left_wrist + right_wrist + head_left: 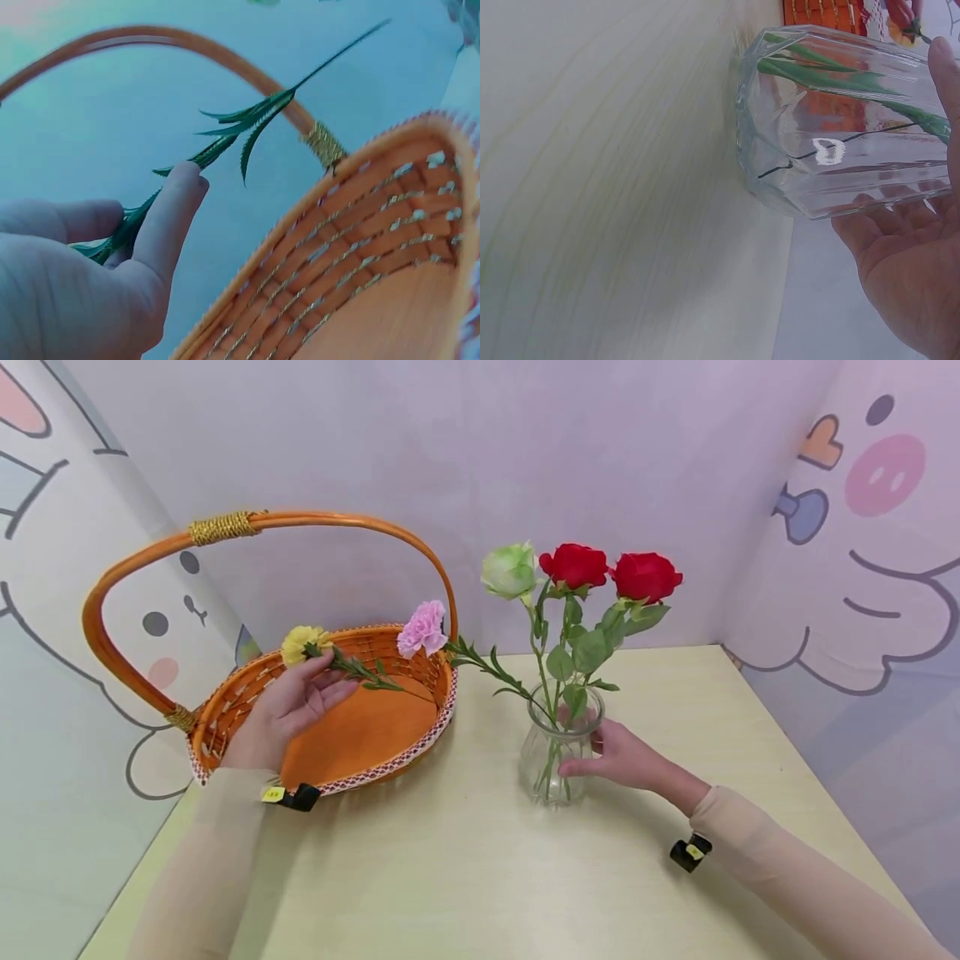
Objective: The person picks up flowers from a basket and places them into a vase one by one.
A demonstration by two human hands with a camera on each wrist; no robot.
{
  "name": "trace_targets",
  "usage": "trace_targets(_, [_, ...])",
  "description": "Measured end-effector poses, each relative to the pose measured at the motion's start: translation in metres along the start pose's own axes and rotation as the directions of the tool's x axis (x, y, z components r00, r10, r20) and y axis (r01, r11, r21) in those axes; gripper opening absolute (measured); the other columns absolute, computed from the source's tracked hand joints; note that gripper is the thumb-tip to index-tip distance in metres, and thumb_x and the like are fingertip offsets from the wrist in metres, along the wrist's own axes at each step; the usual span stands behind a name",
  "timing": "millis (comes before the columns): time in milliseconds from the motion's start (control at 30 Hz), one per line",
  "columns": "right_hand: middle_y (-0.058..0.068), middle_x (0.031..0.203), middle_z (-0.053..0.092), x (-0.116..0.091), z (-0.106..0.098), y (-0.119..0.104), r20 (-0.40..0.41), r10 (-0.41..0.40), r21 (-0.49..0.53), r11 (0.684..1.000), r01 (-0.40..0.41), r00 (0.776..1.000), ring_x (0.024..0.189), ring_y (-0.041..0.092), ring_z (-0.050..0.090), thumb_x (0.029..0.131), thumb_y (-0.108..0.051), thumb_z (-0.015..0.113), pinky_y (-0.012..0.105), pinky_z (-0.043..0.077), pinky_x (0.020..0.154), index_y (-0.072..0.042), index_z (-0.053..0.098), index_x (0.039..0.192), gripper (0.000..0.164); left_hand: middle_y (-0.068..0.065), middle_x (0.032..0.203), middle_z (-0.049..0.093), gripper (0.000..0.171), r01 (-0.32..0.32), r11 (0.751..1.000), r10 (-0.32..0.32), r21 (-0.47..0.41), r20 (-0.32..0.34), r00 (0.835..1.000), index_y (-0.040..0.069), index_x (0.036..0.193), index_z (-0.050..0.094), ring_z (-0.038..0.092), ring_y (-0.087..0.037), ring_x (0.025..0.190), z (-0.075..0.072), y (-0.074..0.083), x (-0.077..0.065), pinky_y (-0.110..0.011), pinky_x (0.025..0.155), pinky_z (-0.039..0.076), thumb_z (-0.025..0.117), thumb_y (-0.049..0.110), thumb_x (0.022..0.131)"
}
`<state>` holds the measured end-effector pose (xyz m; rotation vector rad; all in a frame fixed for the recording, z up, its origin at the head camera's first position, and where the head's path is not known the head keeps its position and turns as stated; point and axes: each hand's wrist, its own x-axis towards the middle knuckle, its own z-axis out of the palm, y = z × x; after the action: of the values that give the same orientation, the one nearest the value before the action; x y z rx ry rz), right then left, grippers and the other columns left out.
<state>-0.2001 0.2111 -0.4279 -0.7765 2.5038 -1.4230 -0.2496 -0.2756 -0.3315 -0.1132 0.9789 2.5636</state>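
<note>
In the head view, my left hand [291, 706] pinches a yellow carnation [302, 645] by its leafy stem just below the bloom, above the basket [420, 752]. The bare end of that stem [337, 60] points up and away in the left wrist view. My right hand [626, 758] grips a clear glass vase [536, 764] around its side. Two red roses [574, 566], a pale green rose [509, 571] and a pink carnation [422, 629] stand in the vase, the pink one leaning left toward the basket. Green stems [817, 79] show through the glass.
The orange wicker basket has a tall arched handle [330, 518] and a patterned trim along its rim. Both it and the vase stand on a pale wooden table [480, 877]. Cartoon-printed walls [375, 452] enclose the table's back and sides.
</note>
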Motion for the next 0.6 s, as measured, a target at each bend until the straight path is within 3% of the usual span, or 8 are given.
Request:
trace_targets(167, [0.014,0.154,0.045,-0.001,0.001,0.001,0.0,0.002,0.01,1.0,-0.002,1.0,0.14,0.036,0.043,0.084,-0.029,0.086,0.052,0.043,0.109,-0.004,0.041,0.153,0.086,-0.021,0.109,0.07,0.021,-0.03,1.0,0.031,-0.008,0.135,0.99,0.0,0.111,0.062,0.071,-0.037,0.102,0.009,-0.014,-0.013,-0.047,0.096,0.055,0.044,0.011,0.11])
trace_targets(267, [0.014,0.154,0.045,-0.001,0.001,0.001,0.003,0.004,0.014,1.0,-0.004,1.0,0.14,0.035,0.043,0.084,-0.029,0.086,0.052,0.043,0.109,-0.004,0.041,0.153,0.087,-0.02,0.113,0.07,0.027,-0.016,1.0,0.011,0.017,0.248,0.969,0.0,0.115,0.064,0.069,-0.037,0.108,0.013,-0.022,-0.019,-0.048,0.1,0.052,0.039,0.012,0.111])
trace_targets(333, [0.014,0.154,0.045,-0.001,0.001,0.001,0.005,0.005,0.014,1.0,-0.005,1.0,0.14,0.035,0.043,0.084,-0.029,0.086,0.052,0.043,0.109,-0.004,0.041,0.153,0.087,-0.02,0.118,0.069,0.033,0.005,0.997,-0.032,0.078,0.345,0.938,-0.001,0.119,0.064,0.067,-0.037,0.113,0.015,-0.026,-0.022,-0.049,0.102,0.05,0.034,0.011,0.112])
trace_targets(467, [0.014,0.154,0.045,-0.001,0.0,0.0,0.004,0.005,0.015,1.0,-0.005,1.0,0.14,0.036,0.043,0.084,-0.028,0.086,0.053,0.043,0.109,-0.004,0.041,0.153,0.087,-0.021,0.127,0.066,0.042,0.007,0.975,-0.124,0.224,0.512,0.85,-0.001,0.126,0.063,0.064,-0.038,0.118,0.019,-0.03,-0.023,-0.051,0.102,0.048,0.023,0.009,0.113])
trace_targets(600, [0.014,0.155,0.044,0.0,0.0,-0.001,0.005,-0.004,0.017,1.0,0.004,1.0,0.141,0.038,0.042,0.084,-0.028,0.086,0.054,0.042,0.11,-0.003,0.041,0.153,0.086,-0.022,0.131,0.064,0.04,-0.02,0.967,-0.146,0.256,0.611,0.778,0.0,0.13,0.062,0.061,-0.039,0.123,0.027,-0.034,-0.024,-0.053,0.103,0.048,0.026,0.005,0.112])
